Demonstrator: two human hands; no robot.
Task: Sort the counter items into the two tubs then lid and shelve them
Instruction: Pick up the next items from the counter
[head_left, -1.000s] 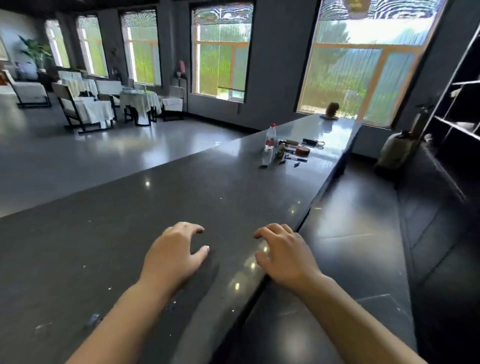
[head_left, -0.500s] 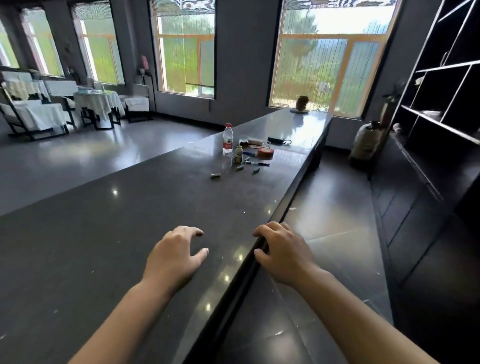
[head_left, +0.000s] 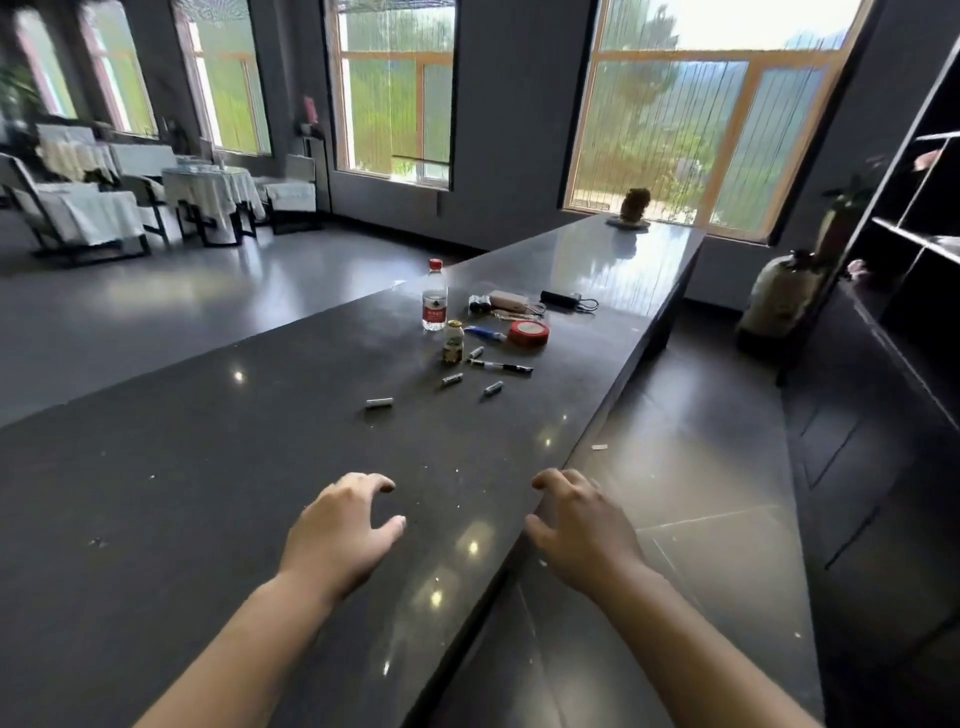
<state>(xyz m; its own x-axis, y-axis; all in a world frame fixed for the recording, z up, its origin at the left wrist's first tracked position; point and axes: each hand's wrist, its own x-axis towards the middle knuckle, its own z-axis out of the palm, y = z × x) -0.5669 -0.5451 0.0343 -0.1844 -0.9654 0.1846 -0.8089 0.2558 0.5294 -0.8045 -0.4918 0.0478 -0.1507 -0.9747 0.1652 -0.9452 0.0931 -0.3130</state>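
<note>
A: Saw a small heap far along the dark counter (head_left: 260, 493); counted a clear water bottle (head_left: 435, 301) with red cap and red label, upright at the heap's left; just before it stood a little jar (head_left: 453, 341) with a pale lid.

B: And beside those?

A: Noted a red tape roll (head_left: 528, 332) lying flat at the right; between jar and roll lay a blue-and-white tube (head_left: 484, 334); nearer, a black-and-white pen (head_left: 501, 366) lay crosswise; behind, a beige case (head_left: 508, 300) and a black pack (head_left: 560, 298) with a cord.

B: Any strays?

A: Found 3 batteries (head_left: 379, 402) scattered on the near side, 1 well apart to the left; spotted a 4th touching the pen's end, though too small to be sure.

B: And the hands?

A: Both bare, holding nothing, well apart from the heap; left hand (head_left: 337, 535) over the counter, fingers loosely curved, thumb out; right hand (head_left: 584, 525) at the counter's edge, fingers loosely bent; could not tell whether either touched the stone.
</note>
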